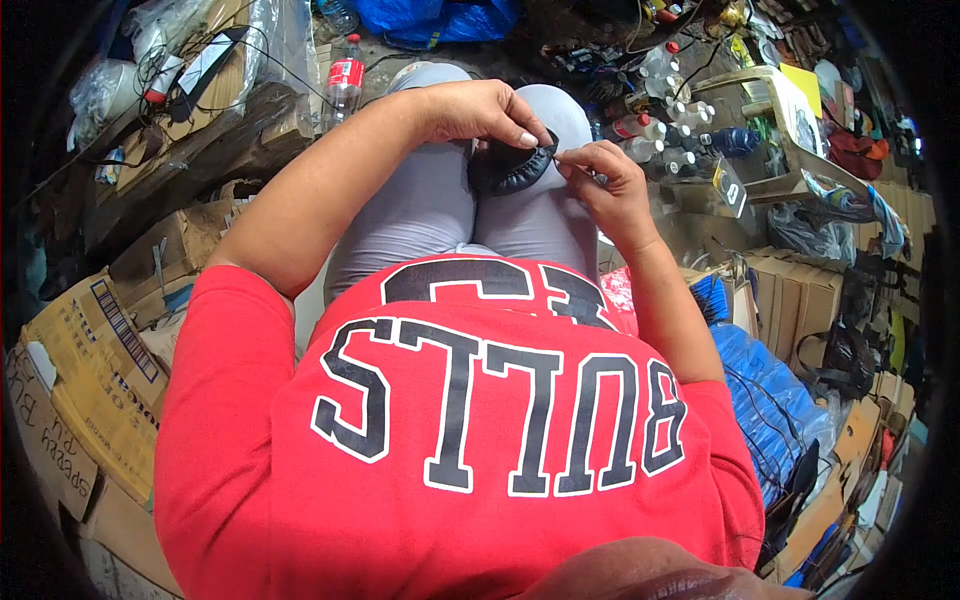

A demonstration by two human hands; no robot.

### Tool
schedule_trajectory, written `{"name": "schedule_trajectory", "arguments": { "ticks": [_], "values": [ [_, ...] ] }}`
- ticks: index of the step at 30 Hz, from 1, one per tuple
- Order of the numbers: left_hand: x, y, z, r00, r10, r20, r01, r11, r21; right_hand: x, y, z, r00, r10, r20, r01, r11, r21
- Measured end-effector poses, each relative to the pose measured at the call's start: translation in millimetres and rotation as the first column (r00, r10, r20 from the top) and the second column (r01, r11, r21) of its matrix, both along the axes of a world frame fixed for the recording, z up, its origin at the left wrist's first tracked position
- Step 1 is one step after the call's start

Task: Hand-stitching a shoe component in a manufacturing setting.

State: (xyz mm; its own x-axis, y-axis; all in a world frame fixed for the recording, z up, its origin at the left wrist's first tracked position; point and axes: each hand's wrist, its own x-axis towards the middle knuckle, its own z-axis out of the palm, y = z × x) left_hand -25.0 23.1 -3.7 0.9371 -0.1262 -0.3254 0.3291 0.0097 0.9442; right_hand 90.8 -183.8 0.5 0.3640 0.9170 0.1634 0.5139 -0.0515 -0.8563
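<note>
Black puckered piece [515,170]: held over the right thigh [540,215], between left hand [480,112], clamped on its upper edge, and right hand [610,187], pinched closed at its right side. Looks rounded, glossy, gathered.

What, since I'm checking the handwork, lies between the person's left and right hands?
A dark puckered piece lies between the left hand and the right hand, over the grey trousers; the head view shows it.

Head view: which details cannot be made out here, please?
In the head view:
Black gathered item: partly hidden by the left hand.
Anything pinched by the right hand: too small to tell.
Blue sheet: cut off by the upper edge.
</note>
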Motion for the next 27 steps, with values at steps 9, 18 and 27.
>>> {"name": "schedule_trajectory", "arguments": {
  "ticks": [9,18,27],
  "values": [
    [8.0,-1.3,8.4,0.981,-0.195,0.002,0.190,0.960,0.206,5.3,19.1,54.6,0.805,0.339,0.487,-0.157,0.913,-0.375],
    [16.4,-5.0,-3.9,0.964,-0.126,0.236,0.037,0.937,0.348,12.9,32.5,21.4,0.976,0.149,-0.156,-0.207,0.854,-0.478],
    [-84.1,16.6,21.6,0.950,0.237,0.205,-0.304,0.535,0.788,26.6,4.7,-6.7,0.974,0.190,0.124,-0.179,0.979,-0.095]
  ]
}}
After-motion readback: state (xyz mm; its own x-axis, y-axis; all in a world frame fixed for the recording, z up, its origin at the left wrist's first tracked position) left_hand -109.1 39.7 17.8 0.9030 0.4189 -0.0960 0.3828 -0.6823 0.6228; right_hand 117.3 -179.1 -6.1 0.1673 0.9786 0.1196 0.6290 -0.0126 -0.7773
